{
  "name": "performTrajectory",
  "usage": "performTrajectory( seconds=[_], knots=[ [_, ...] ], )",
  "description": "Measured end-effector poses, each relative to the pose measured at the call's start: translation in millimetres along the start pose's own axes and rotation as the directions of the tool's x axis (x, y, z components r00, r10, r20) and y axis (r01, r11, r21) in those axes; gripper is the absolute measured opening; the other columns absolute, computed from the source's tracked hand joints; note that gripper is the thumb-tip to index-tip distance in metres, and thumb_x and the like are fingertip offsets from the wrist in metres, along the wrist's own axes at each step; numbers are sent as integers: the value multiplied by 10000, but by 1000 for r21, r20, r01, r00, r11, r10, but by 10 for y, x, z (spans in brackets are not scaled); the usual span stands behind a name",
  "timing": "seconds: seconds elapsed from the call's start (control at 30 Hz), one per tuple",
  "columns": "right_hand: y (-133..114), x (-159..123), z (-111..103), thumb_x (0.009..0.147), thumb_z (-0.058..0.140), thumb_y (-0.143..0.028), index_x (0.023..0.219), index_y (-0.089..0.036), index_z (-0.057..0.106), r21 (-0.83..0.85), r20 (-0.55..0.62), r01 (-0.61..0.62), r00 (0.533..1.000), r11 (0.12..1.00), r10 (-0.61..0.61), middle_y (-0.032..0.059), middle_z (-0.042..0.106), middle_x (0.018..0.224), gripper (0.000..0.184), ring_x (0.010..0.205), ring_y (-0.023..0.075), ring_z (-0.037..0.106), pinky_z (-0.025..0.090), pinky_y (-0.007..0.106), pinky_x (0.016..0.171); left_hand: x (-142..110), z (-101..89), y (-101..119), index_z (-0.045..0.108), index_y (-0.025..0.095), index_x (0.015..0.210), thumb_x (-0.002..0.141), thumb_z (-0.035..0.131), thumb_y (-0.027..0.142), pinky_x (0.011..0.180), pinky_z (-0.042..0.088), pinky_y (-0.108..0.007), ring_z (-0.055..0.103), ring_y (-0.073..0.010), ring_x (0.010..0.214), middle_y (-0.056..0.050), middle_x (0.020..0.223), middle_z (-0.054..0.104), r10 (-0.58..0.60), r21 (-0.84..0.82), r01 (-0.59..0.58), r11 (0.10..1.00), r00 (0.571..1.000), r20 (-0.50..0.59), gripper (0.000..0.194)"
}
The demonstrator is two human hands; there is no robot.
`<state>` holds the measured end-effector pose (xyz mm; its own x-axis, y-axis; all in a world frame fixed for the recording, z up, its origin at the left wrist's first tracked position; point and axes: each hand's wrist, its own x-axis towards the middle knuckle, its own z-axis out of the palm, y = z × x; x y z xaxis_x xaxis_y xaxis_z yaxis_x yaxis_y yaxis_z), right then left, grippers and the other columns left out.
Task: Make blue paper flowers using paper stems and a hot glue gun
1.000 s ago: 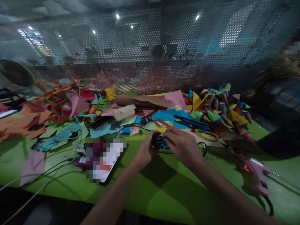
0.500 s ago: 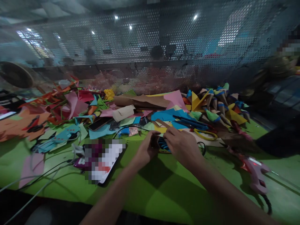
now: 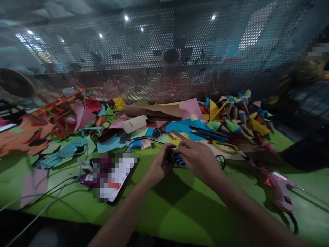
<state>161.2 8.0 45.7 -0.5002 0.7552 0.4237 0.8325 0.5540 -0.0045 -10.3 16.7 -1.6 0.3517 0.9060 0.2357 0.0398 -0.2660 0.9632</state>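
Observation:
Over the green table, my left hand (image 3: pixel 160 163) and my right hand (image 3: pixel 199 157) meet around a small paper craft piece (image 3: pixel 178 159). Blue curved stripes show on the piece, with a brown part beside my left thumb. My left fingers are curled round its left side. The fingers of my right hand bend over its top and right side, hiding much of it. A pink hot glue gun (image 3: pixel 282 193) with a small red light lies to the right, apart from both hands.
A phone-like device (image 3: pixel 125 171), partly blurred out, lies left of my hands among cables. Behind are heaped coloured papers (image 3: pixel 82 115), a brown paper roll (image 3: pixel 154 111), blue pens (image 3: pixel 209 133) and several paper cones (image 3: pixel 233 120). A perforated screen (image 3: pixel 144 44) rises behind the table.
My right fingers have shifted slightly leftward over the paper craft piece. Both hands remain on it in nearly the same place.

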Motion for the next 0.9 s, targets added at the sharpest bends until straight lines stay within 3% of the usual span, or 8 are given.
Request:
performTrajectory(
  seconds=[0.33,0.67,0.9],
  knots=[
    [15,2,16,862,627,-120,931,-186,656,41,-32,12,999,999,-11,60,683,996,100,784,187,602,343,297,636,9,24,-15,518,188,1095,662,603,6,757,495,-260,622,-193,937,-55,1015,649,25,-25,-24,999,1000,5,477],
    [65,-2,60,864,634,-114,904,-217,723,123,-3,7,1000,992,-6,32,715,916,142,827,195,647,349,299,649,2,13,-123,535,194,1146,684,578,4,854,494,-323,598,-219,1020,-88,1129,622,97,125,-97,987,995,3,502],
    [74,2,-4,868,606,-85,923,-196,743,140,33,41,998,989,-46,48,726,899,185,799,189,653,373,293,658,-15,15,-67,492,203,1187,690,604,7,788,491,-286,606,-181,926,-59,1043,636,59,29,-60,998,997,39,546]
  ],
)
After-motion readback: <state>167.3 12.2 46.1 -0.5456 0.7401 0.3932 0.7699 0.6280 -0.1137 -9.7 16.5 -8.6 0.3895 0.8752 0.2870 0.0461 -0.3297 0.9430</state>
